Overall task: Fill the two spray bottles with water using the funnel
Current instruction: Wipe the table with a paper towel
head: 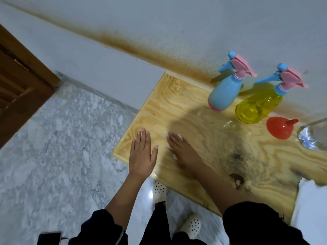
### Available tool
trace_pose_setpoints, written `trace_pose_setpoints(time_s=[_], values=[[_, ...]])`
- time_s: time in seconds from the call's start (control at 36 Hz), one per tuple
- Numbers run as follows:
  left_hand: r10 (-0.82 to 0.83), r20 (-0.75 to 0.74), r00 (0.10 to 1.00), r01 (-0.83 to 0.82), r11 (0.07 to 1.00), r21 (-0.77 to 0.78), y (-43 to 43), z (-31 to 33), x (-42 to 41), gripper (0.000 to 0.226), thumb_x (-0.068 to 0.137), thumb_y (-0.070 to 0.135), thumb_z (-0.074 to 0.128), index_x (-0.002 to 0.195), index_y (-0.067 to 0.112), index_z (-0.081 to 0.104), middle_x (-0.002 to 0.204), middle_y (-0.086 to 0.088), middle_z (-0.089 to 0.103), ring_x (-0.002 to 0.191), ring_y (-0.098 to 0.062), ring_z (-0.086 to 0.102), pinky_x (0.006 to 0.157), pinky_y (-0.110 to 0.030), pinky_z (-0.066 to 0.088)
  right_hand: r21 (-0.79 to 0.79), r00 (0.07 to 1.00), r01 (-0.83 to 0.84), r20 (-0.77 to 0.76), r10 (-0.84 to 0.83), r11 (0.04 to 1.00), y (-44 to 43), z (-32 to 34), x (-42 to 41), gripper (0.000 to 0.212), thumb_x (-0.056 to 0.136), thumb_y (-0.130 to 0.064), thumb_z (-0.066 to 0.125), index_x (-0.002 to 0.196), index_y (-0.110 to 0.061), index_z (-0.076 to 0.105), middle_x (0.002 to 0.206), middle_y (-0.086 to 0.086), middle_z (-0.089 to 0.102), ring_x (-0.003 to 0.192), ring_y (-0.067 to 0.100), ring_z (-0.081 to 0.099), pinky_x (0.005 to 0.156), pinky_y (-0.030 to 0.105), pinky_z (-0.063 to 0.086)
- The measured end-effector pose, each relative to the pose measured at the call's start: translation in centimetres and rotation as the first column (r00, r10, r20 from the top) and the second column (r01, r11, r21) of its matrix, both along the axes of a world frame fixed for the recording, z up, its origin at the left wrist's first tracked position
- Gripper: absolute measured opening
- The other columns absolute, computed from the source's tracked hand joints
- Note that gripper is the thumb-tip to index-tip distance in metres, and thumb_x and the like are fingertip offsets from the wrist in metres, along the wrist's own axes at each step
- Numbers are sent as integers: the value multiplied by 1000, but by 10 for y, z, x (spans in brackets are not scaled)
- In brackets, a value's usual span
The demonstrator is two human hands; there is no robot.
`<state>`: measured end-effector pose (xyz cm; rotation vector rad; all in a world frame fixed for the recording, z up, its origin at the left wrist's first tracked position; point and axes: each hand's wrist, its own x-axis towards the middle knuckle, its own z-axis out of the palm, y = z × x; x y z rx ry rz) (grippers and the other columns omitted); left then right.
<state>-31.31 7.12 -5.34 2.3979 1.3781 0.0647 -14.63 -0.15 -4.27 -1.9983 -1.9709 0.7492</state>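
Two trigger bottles stand upright side by side at the far edge of the light wooden table [177, 96], near the stained white wall [177, 32]: the pale blue plastic spray bottle [223, 92] and the clear yellow plastic spray bottle [256, 106]. Just beside the yellow one, the red plastic funnel [279, 129] lies on its side. My left hand [142, 156] is flat, fingers straight, at the table's left edge. My right hand [182, 151] presses a white tissue [174, 156] onto the wood with straight fingers.
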Motion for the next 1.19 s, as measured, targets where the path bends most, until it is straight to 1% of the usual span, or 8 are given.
trace_pose_setpoints(time_s=[0.22,0.39,0.47,0.56,0.67,0.89,1.08,1.19], values=[[-5,16,1000,6,998,-55,-15,3,-3,77,86,57,0,148,11,-3,152,3,-16,140,-11,-22,111,-26,-19,-92,987,-34,-157,20,995,-27,6,1,56,93,-16,31,147,-11,16,150,-6,-4,137,2,-5,111,21,-4],[-24,13,1000,25,998,-64,-26,4,-6,82,84,57,-1,149,8,2,152,1,-15,139,-14,-21,113,-30,-14,-121,967,4,-252,-35,993,-50,13,-3,52,95,-8,38,145,-8,24,155,6,12,142,11,8,112,21,-4],[-10,24,1000,12,995,-99,-33,7,-4,84,82,58,-1,149,7,2,157,-4,-9,138,-13,-21,113,-31,-13,-154,912,131,-368,-180,979,-62,20,-7,48,94,-17,37,141,-10,35,152,5,27,140,11,18,117,30,12],[7,38,999,-1,988,-155,-40,15,0,73,94,51,15,149,5,1,158,-7,-10,143,-16,-18,114,-31,-12,-189,844,230,-450,-292,955,-73,31,-6,41,100,-13,36,141,-17,38,145,1,40,135,14,35,102,13,26],[-24,105,994,49,969,-242,-50,28,11,62,102,33,32,150,5,5,159,-8,-7,145,-17,-12,115,-29,-8,-99,800,348,-488,-350,932,-85,40,4,39,98,-12,42,137,-16,42,136,-6,43,125,9,41,86,-7,25],[-85,444,892,270,887,-373,-70,87,65,57,100,36,39,150,19,20,157,5,19,144,-7,13,114,-24,19,161,788,518,-470,-396,840,-102,95,41,32,91,-18,44,115,-9,64,115,-7,61,105,4,58,84,4,40],[-131,679,723,532,733,-425,-88,146,126,42,93,37,54,132,23,53,121,6,63,111,-4,58,98,-30,46,260,672,677,-600,-434,689,-136,170,86,34,92,2,47,106,-27,60,105,-21,62,95,-17,55,80,4,41],[-190,721,666,617,683,-390,-103,169,161,16,89,27,60,104,27,65,80,12,60,77,-3,53,75,-24,43,284,605,752,-657,-450,595,-165,204,110,21,93,-4,50,101,-22,55,90,-12,62,79,-13,56,67,8,43]])
